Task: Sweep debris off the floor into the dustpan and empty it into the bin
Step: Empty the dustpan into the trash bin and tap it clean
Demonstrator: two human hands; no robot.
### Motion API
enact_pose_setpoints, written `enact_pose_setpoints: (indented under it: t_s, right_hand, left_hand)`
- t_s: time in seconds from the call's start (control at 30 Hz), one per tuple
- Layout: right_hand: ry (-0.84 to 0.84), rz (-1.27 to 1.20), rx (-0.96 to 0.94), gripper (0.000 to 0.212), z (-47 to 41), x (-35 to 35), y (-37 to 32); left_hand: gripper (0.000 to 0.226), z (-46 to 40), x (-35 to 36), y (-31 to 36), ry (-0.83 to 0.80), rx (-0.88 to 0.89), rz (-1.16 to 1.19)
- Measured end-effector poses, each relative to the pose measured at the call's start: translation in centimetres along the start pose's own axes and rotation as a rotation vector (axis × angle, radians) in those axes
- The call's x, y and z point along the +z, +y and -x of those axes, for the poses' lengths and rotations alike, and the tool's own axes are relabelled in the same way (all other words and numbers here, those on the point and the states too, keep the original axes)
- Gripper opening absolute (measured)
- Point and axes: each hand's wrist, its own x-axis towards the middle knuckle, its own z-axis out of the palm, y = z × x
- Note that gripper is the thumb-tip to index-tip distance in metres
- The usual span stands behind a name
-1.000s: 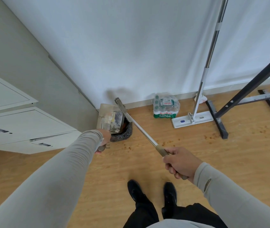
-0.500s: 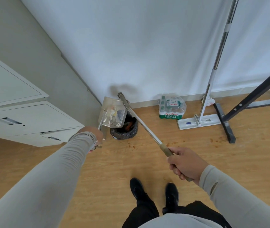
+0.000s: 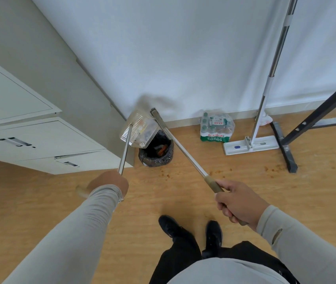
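Right now the bin [image 3: 156, 153], a small round one with a dark liner, stands on the wooden floor [image 3: 40, 201] at the foot of the white wall [image 3: 183, 58], just beside the corner of the pale cabinet [image 3: 40, 144]. Tilted over the bin's far left rim is the dustpan [image 3: 139, 130], a clear, ribbed pan with bits of litter lying in it; its lower edge overlaps the bin's mouth. From the pan a metal shaft runs back, away from the bin, to the left hand [image 3: 109, 183], whose fingers are curled round it; the handle's end pokes out on the hand's left side. The broom [image 3: 180, 148] crosses the bin's right rim, its dark head up against the wall behind the bin. Its long pale shaft slants back to the right hand [image 3: 237, 202], which grips the tan handle with fingers wrapped round. Both hands are well back from the bin, on the near side of it, left hand nearer to it than the right. Orange scraps show inside the bin. Small brown crumbs [image 3: 166, 174] dot the floor just in front of the bin and farther off to its right. To the right of the bin sit a wrapped pack of bottles [image 3: 217, 128], a flat mop [image 3: 251, 144] and a black stand [image 3: 286, 148].
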Motion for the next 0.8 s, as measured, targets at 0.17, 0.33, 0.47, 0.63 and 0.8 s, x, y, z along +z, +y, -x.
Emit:
enact_pose_setpoints:
  t_s: [0.17,0.33,0.47,0.63,0.8]
  right_hand:
    - [-0.004,-0.003,0.0,0.041,0.4,-0.2,0.7]
    - [-0.003,0.0,-0.006,0.037,0.5,-0.2,0.8]
    - [0.005,-0.002,0.009,0.039,0.6,0.0,0.8]
    - [0.025,0.002,0.034,0.047,0.6,0.1,0.8]
    - [0.034,0.003,0.032,0.051,0.7,0.0,0.5]
  left_hand:
    - [0.03,-0.6,1.8,-0.6,-0.035,-0.059,0.04]
    - [0.032,0.6,2.2,-0.6,-0.059,-0.012,0.13]
    - [0.036,0.7,3.1,-0.9,-0.068,-0.033,0.178]
    - [0.036,0.9,2.8,-1.0,-0.091,-0.031,0.233]
    - [0.037,1.7,2.4,-0.6,-0.06,-0.032,0.318]
